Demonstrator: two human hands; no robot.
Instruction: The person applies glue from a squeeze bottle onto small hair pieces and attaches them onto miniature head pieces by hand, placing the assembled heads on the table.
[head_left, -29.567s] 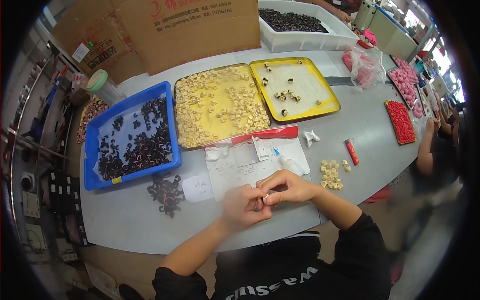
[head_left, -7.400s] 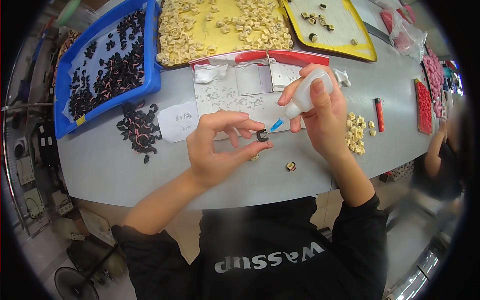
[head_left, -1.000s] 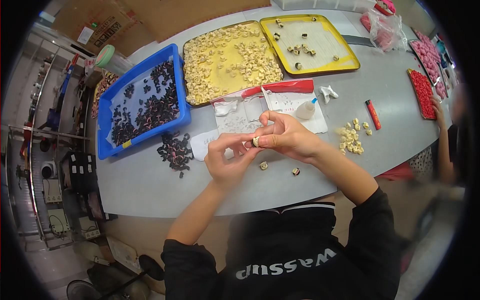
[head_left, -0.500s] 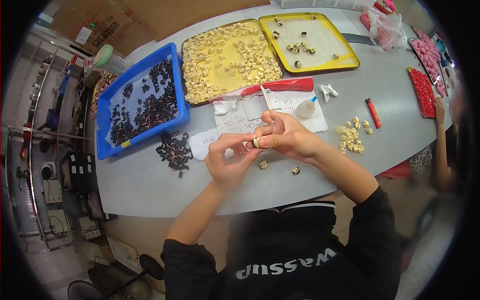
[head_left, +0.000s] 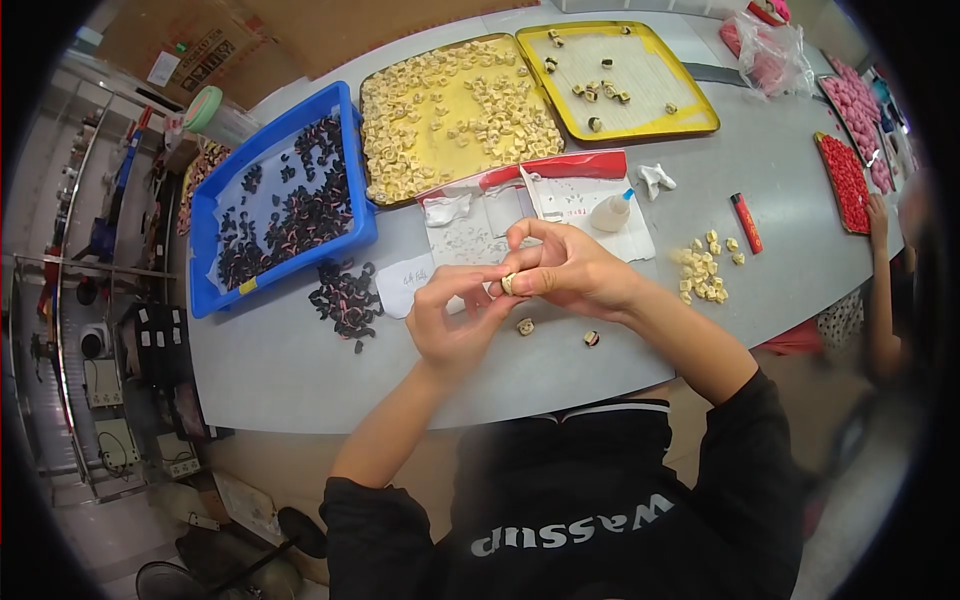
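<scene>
Between my two hands, over the table's near side, is a small cream-coloured piece (head_left: 509, 284) with a dark part showing at its edge. My left hand (head_left: 452, 312) pinches it from one side; my right hand (head_left: 580, 275) grips it with thumb and fingers from the other. Fingers cover most of it. Just below my hands lie a cream piece (head_left: 525, 327) and a cream piece with dark and reddish parts (head_left: 592, 339). A pile of loose cream pieces (head_left: 706, 275) sits right of my right forearm. Black curved pieces (head_left: 345, 302) are heaped to the left.
A blue tray (head_left: 204, 287) holds black pieces. Two yellow trays (head_left: 440, 120) (head_left: 690, 128) hold cream pieces. A white-and-red box lid (head_left: 640, 235) carries a glue bottle (head_left: 610, 213). A red lighter (head_left: 747, 224) lies right. Another person's hand (head_left: 877, 215) touches a tray of red pieces (head_left: 843, 180).
My hands keep their pinch on the cream piece with almost no movement. The whole view has shifted very slightly.
</scene>
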